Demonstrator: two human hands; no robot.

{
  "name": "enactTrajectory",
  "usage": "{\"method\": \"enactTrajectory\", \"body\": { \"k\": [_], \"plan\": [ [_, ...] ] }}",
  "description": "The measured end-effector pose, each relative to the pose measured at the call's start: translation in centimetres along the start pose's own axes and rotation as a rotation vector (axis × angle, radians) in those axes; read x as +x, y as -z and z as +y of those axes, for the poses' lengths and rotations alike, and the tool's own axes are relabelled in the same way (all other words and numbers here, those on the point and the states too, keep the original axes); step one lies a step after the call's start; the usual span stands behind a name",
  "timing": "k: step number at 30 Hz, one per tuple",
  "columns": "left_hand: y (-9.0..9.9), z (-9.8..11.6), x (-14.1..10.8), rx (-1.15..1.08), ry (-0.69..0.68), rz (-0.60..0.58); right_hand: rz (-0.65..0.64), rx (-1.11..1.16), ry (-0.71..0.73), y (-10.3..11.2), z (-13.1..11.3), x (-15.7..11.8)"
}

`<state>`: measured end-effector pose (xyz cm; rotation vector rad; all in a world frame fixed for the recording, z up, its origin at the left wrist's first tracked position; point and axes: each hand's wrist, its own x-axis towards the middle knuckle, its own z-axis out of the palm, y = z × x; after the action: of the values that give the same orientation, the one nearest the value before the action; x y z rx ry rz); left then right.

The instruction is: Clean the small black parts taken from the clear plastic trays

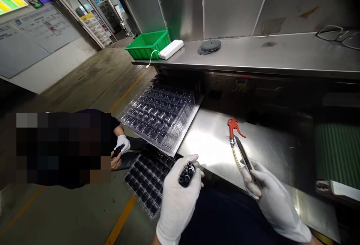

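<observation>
My left hand (180, 196), in a white glove, is closed around a small black moulded part (187, 174) with round openings on its upper face. In my right hand (264, 188), also gloved, a slim utility knife (244, 155) is gripped, its tip pointing up and left. Just beyond that tip a red air blow gun (233, 127) lies on the steel table (208, 140), its hose (236, 157) running down toward my right hand. To the left of my left hand a clear compartment tray (146, 188) sits low, with dark contents in its pockets.
A stack of clear trays (160, 113) stands at the table's left end. On the shelf (253, 55) are a green bin (147, 46), a white power strip (171, 49), dark discs (209, 46) and eyeglasses (334, 35). At left a co-worker's gloved hand (123, 143) holds a black part.
</observation>
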<state>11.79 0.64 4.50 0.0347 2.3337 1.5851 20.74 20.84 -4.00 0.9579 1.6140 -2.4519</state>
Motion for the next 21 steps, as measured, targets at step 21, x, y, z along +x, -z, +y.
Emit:
{"method": "enactTrajectory", "body": {
  "k": [21],
  "plan": [
    [-1.2,0.2,0.1,0.035,0.002,0.106,0.007,0.004,0.002,0.6,-0.3,0.4]
  ]
}}
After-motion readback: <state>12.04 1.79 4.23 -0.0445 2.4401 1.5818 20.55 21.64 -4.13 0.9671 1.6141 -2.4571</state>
